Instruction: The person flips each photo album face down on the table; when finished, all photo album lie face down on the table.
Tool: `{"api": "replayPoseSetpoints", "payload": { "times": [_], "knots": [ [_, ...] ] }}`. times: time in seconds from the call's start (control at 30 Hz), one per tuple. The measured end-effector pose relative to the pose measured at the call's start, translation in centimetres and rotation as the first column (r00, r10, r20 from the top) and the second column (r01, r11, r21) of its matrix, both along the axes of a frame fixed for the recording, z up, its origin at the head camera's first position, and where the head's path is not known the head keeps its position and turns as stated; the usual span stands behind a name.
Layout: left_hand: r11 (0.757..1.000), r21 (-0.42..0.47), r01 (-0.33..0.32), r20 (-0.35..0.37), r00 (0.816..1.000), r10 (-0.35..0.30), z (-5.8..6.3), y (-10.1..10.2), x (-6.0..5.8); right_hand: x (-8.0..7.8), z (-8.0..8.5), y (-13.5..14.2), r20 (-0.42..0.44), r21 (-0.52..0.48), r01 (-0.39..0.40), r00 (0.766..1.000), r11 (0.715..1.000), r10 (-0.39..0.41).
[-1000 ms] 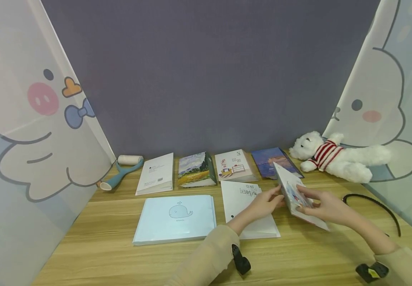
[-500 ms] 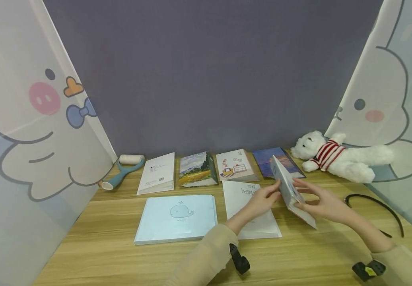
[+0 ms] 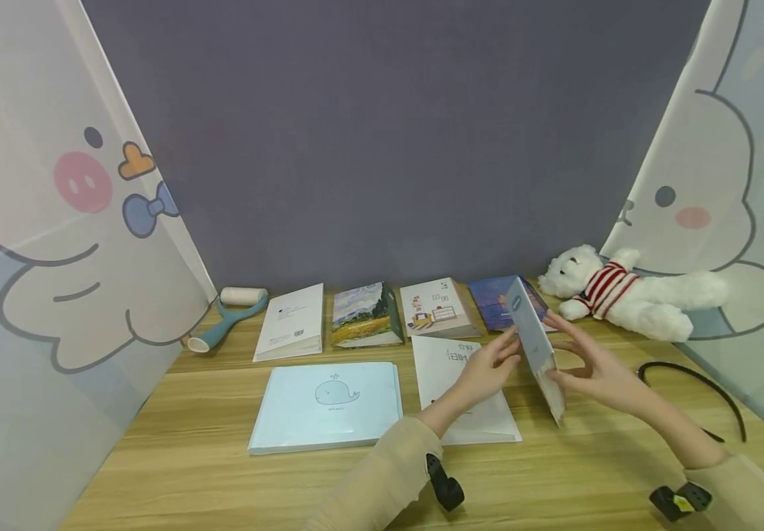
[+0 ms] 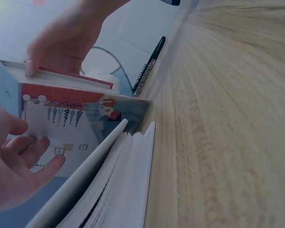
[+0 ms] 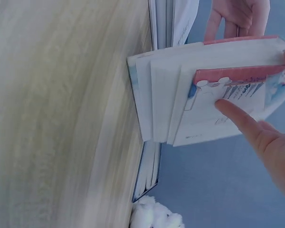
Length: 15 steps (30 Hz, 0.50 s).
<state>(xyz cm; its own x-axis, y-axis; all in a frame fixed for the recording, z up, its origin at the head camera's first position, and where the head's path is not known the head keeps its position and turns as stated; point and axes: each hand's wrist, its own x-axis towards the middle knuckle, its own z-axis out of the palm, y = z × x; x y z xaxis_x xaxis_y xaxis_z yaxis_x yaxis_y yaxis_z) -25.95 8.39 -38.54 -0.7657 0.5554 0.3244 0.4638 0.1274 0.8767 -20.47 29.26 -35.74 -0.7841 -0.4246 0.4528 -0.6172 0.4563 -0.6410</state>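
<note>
A small thick book (image 3: 531, 335) stands upright on its edge above the wooden table. At its right side is my right hand (image 3: 604, 372), which grips it, one digit on the cover and another at the far edge in the right wrist view. My left hand (image 3: 481, 376) is at the book's left side; in the left wrist view its loosely bent fingers (image 4: 50, 166) lie in front of the illustrated cover, and contact is hard to tell. A white book (image 3: 431, 369) with dark lettering lies beneath my left forearm. Pages fan apart in the right wrist view.
A whale-drawing book (image 3: 329, 405) lies to the left. Behind are a white book (image 3: 292, 321), a landscape-cover book (image 3: 365, 313), a room-picture book (image 3: 438, 306) and a blue book (image 3: 484, 295). Around them are a blue-handled roller (image 3: 226, 324), a plush bear (image 3: 621, 287) and a black headband (image 3: 700, 380).
The held book has turned more upright, its pale spine side now facing left toward my left hand. My right fingers have spread along its right side. My left hand has hardly moved.
</note>
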Motion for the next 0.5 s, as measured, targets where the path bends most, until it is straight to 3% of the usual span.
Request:
{"api": "replayPoseSetpoints", "payload": {
  "times": [0.23, 0.5],
  "knots": [
    [1.0, 0.0, -0.006, 0.029, 1.0, 0.006, 0.1, 0.2, 0.0, 0.2, 0.0, -0.4, -0.097, 0.058, 0.01, 0.995, 0.998, -0.004],
    [0.999, -0.03, -0.017, 0.027, 0.999, 0.018, 0.1, 0.5, 0.0, 1.0, -0.3, 0.3, -0.025, 0.049, 0.103, 0.995, 0.994, -0.101]
  ]
}}
